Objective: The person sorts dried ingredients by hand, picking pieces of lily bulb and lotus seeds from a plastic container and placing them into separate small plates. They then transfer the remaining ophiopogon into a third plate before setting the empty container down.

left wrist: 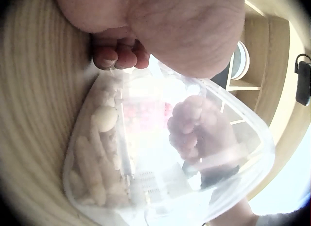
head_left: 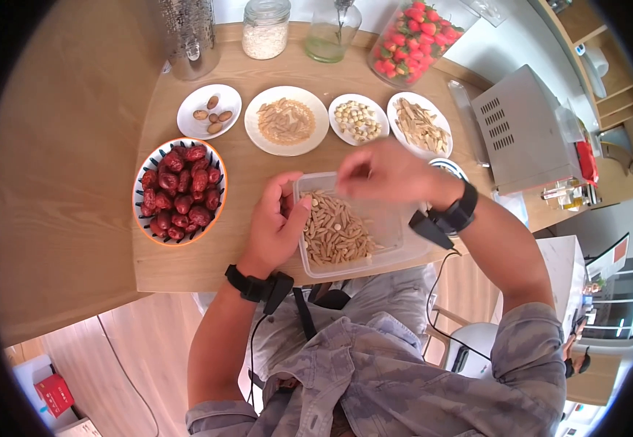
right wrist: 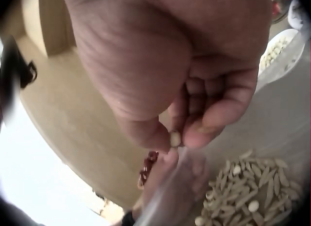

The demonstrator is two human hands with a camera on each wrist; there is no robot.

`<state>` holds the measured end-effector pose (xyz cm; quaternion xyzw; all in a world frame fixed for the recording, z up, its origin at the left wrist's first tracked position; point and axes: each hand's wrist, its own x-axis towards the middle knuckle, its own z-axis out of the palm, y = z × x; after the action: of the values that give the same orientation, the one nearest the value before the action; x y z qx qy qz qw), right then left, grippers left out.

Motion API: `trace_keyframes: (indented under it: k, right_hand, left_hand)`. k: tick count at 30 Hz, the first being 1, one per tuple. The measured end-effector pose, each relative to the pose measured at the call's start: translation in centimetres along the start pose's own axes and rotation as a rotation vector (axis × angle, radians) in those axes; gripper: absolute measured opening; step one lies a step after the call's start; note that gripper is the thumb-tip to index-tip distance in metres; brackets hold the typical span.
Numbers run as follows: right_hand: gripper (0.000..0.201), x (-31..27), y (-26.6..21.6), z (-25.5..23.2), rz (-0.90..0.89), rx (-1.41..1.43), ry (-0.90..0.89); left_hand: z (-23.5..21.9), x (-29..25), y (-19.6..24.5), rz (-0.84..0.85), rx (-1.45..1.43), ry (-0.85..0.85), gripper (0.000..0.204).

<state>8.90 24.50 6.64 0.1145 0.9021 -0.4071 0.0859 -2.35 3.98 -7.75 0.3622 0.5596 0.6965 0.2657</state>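
Observation:
A clear plastic container sits at the table's front edge, with many slender pale-brown dried root pieces heaped in its left part. My left hand grips its left wall, thumb over the rim; in the left wrist view the curled fingertips show beside the wall. Above the container's far right side, my right hand pinches a small round lotus seed between thumb and finger. More pale round seeds lie among the root pieces.
Red dates fill a bowl at left. Behind stand plates of nuts, thin slices, lotus seeds and dried strips. A glass jar, strawberry container and grey appliance stand farther back.

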Motion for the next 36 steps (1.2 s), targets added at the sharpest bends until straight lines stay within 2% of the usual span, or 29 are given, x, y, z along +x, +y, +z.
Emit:
trace_keyframes:
  k: [5,8,11,14,17,20,23,25,27,30,33,36]
  right_hand:
    - [0.02,2.1,7.6,-4.3,0.417,0.327,0.395]
    - [0.021,2.3,10.2,-5.1,0.534,0.552,0.507]
    - [0.017,2.6,11.3,-5.0,0.571,0.545,0.448]
    - [0.015,3.1,11.7,-4.8,0.534,0.531,0.418]
    - [0.013,3.6,10.5,-4.5,0.471,0.469,0.499]
    - [0.014,2.7,6.8,-3.5,0.306,0.429,0.59]
    - [0.013,0.3,4.1,-1.8,0.084,0.253,0.418]
    - [0.008,-1.3,2.0,-0.2,-0.051,0.011,0.154]
    - [0.004,-2.2,0.3,1.7,-0.113,-0.197,-0.084]
    - [0.003,-2.4,1.4,5.0,-0.282,-0.437,-0.198]
    - [0.01,-2.1,1.6,6.2,-0.265,-0.594,-0.385]
    - [0.012,-1.8,2.0,6.9,-0.305,-0.649,-0.38]
  left_hand:
    - [0.0,0.1,0.1,0.019,0.032,0.001,0.038]
    - [0.0,0.1,0.6,0.0,0.033,-0.004,0.038]
    - [0.0,0.1,0.8,-0.012,0.019,0.001,0.038]
    - [0.2,0.1,0.4,-0.01,0.002,-0.004,0.038]
    - [0.1,0.0,0.1,-0.002,-0.009,-0.005,0.038]
    - [0.0,0.1,0.0,0.003,0.0,-0.008,0.038]
    - [0.0,0.0,0.0,0.008,0.002,-0.002,0.038]
    - [0.1,0.1,-0.2,0.028,-0.002,-0.002,0.038]
    - [0.0,0.0,-0.1,-0.001,-0.007,-0.007,0.038]
    - [0.0,0.0,-0.2,0.004,0.006,-0.007,0.039]
    - [0.0,0.0,-0.3,0.024,0.01,-0.002,0.039]
    - [-0.1,0.0,-0.2,0.013,0.012,0.0,0.04]
